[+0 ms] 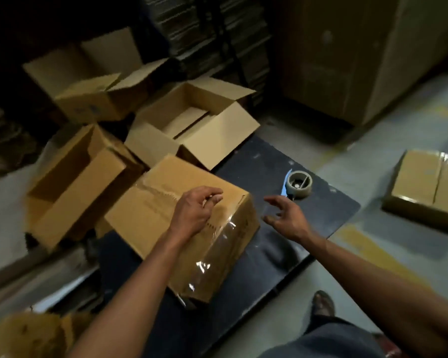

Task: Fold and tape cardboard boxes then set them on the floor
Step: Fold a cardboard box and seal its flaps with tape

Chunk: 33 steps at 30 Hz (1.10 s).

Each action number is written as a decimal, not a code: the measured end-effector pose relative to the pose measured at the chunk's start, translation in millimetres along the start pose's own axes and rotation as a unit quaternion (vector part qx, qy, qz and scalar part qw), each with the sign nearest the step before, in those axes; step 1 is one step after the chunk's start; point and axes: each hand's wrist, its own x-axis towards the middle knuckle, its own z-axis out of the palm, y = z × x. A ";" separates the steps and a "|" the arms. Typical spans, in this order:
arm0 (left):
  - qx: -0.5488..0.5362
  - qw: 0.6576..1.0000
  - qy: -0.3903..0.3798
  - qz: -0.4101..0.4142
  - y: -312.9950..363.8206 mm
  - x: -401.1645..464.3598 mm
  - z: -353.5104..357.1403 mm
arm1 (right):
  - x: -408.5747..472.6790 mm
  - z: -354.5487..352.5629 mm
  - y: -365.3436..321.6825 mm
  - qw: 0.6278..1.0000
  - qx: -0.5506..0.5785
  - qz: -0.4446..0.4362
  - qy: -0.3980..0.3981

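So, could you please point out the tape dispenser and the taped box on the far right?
tape dispenser [299,183], head view, on the tape roll.
taped box [424,187], head view, on its top face.

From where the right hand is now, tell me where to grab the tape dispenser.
Take the tape dispenser by its blue handle, which points toward the open right hand. Come from the near side, low over the dark board. The roll stands on the far end, and is probably too wide to grip well.
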 end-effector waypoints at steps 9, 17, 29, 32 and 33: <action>0.104 0.990 -0.085 0.051 -22.1 58.4 53.9 | 32.8 24.7 -7.6 0.997 0.075 -0.037 -0.002; 0.143 0.988 -0.062 0.007 -24.8 49.8 74.2 | 0.2 63.9 -3.5 0.993 0.022 -0.088 -0.069; 0.125 0.990 -0.058 0.011 -31.9 49.7 78.9 | -31.4 108.9 -35.8 0.997 -0.026 -0.020 -0.074; 0.118 0.991 -0.058 0.015 -29.0 49.8 77.2 | -56.5 112.5 -24.8 0.991 -0.041 -0.054 -0.119; 0.113 0.992 -0.058 0.014 -28.2 50.1 77.1 | -67.5 111.6 -17.3 0.987 -0.045 -0.064 -0.143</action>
